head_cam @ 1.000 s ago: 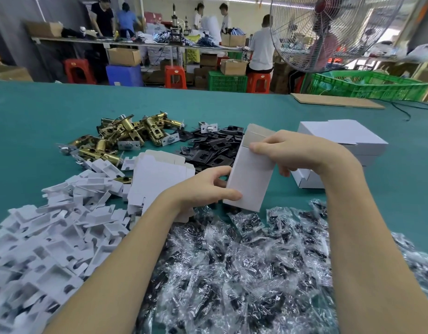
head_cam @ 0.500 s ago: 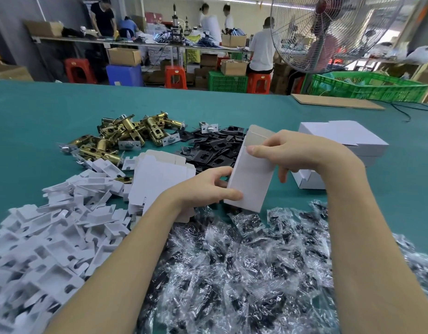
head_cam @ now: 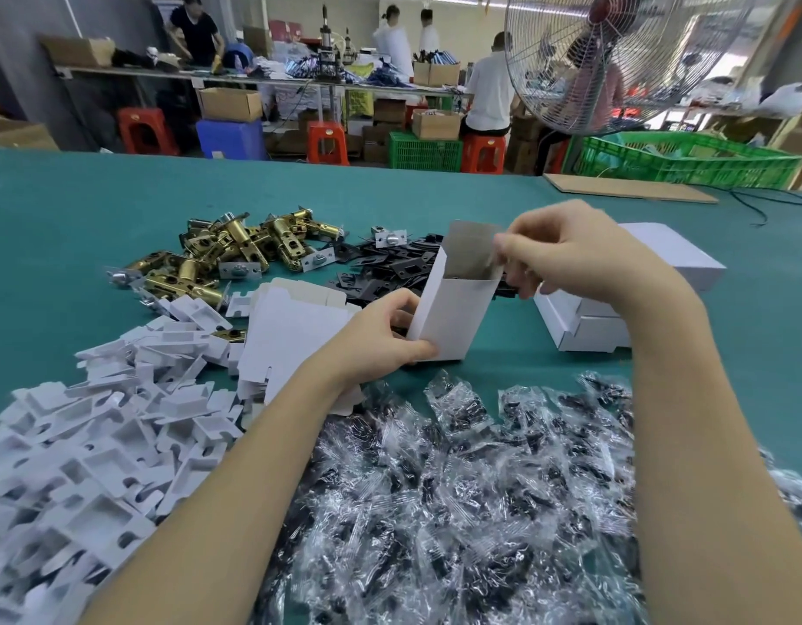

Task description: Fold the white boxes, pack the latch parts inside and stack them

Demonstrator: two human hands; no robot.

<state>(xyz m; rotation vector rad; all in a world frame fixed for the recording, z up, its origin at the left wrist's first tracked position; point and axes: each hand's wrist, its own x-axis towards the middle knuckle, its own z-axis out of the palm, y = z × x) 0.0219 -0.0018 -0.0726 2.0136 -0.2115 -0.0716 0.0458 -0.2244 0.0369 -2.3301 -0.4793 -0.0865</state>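
While the left hand (head_cam: pixel 381 340) grips the box (head_cam: pixel 453 309) low on its side, the right hand (head_cam: pixel 566 254) pinches a flap at its open top, holding it upright above the table (head_cam: pixel 74 209). Folding looks half done. Next, I judge, the bottom wants closing, then a latch (head_cam: pixel 236 245) from the pile behind goes inside.

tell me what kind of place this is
Most likely a small factory packing floor for door hardware. A pile of brass latch parts and bagged pieces covers the green table, other workers sit among cartons and crates behind, and hands hold a white box.
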